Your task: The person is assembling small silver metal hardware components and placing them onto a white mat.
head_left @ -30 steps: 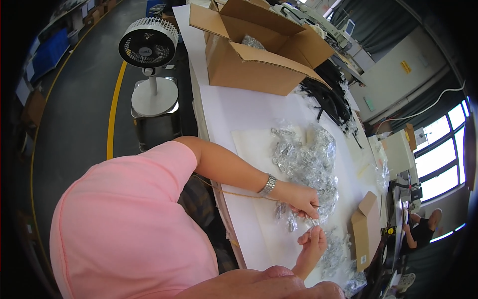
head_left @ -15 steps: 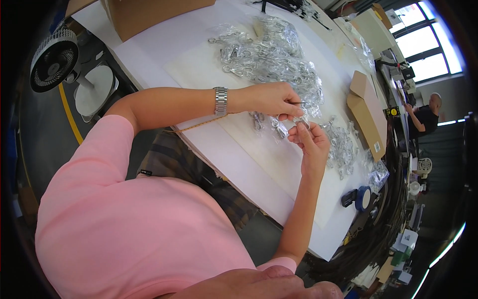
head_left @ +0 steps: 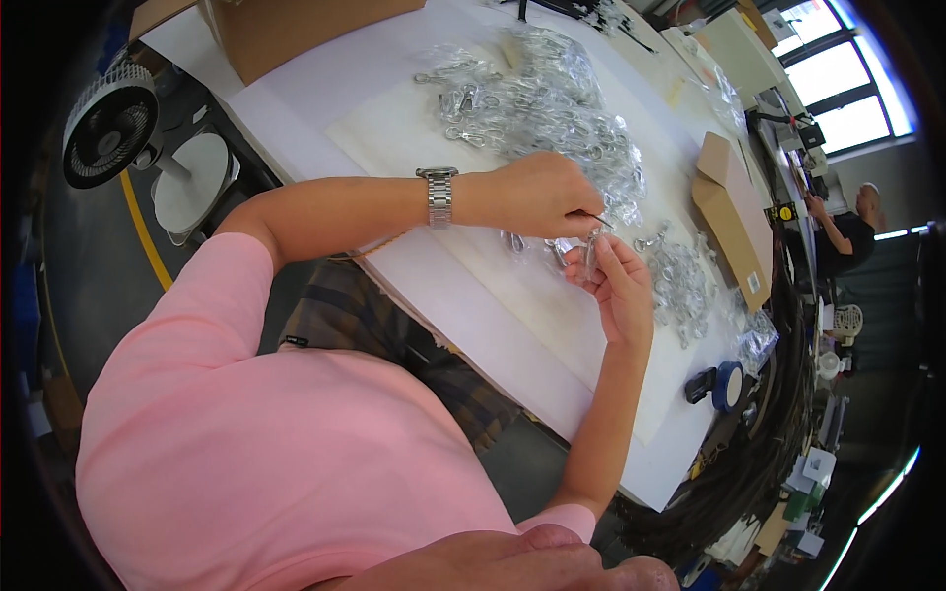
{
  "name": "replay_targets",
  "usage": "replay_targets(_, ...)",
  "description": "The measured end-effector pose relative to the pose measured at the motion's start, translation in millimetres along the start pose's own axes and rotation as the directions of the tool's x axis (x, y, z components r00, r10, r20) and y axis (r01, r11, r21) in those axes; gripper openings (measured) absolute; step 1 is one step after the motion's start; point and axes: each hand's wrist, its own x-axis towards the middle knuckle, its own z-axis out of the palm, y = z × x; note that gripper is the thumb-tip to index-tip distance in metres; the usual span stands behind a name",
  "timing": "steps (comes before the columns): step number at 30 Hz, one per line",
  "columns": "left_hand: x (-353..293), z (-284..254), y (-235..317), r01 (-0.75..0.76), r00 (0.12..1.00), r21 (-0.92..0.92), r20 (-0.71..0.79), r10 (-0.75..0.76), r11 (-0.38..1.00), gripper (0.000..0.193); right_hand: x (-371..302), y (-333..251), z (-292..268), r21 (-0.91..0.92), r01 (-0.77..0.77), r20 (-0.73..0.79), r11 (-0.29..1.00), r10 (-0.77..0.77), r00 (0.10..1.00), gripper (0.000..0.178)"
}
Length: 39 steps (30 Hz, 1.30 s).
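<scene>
Over the white-covered table (head_left: 512, 325), my left hand (head_left: 552, 195), with a metal watch on its wrist, is closed around a thin dark pointed tool (head_left: 603, 220). Its handle is hidden in the fist, so the exact kind cannot be made out. Just below the tip, my right hand (head_left: 625, 288) pinches a small shiny metal hook (head_left: 590, 254), which seems to have clear plastic around it. Beyond my hands lies a large heap of metal hooks in clear plastic (head_left: 562, 108). A smaller heap of similar hooks (head_left: 682, 291) spreads right of my right hand.
A large cardboard box (head_left: 305, 34) stands at the far left of the table. On the right are an open cardboard box (head_left: 734, 222) and a blue tape roll (head_left: 727, 386). A fan (head_left: 110, 133) stands left of the table. Another person (head_left: 845, 236) works at the far right.
My left fist has turned over, its back now up, with the tool's tip pointing down toward the right hand. The hook in my right hand now stands more upright.
</scene>
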Motion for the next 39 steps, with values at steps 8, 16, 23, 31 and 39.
replay_targets(8, 2.5, 5.8, -6.7, 0.112, 0.993, -0.371, 0.014, -0.115, 0.922, 0.019, 4.1, 2.3, -10.1, -0.059, -0.037, 0.124, 0.998, 0.044, 0.991, 0.017)
replay_targets(16, 3.5, 6.1, 2.8, 0.457, 0.889, -0.515, 0.253, -0.381, 0.725, 0.029, 1.4, -1.5, 3.6, 0.131, 0.182, -0.277, 0.975, -0.14, 0.951, 0.019)
replay_targets(23, -0.7, 23.6, 14.1, 0.483, 0.869, -0.712, 0.319, -0.377, 0.51, 0.024, 7.0, 13.8, 0.2, 0.155, 0.198, -0.236, 0.968, -0.159, 0.959, 0.028)
replay_targets(31, -4.4, 22.0, 0.0, 0.564, 0.817, -0.798, 0.502, -0.284, 0.21, 0.022, 3.2, 0.5, 16.1, 0.234, 0.258, -0.266, 0.937, -0.194, 0.944, 0.036)
replay_targets(39, -3.7, 19.0, 5.0, 0.58, 0.808, -0.788, 0.522, -0.274, 0.207, 0.021, 3.3, 5.2, 20.5, 0.276, 0.292, -0.323, 0.916, -0.198, 0.925, 0.038)
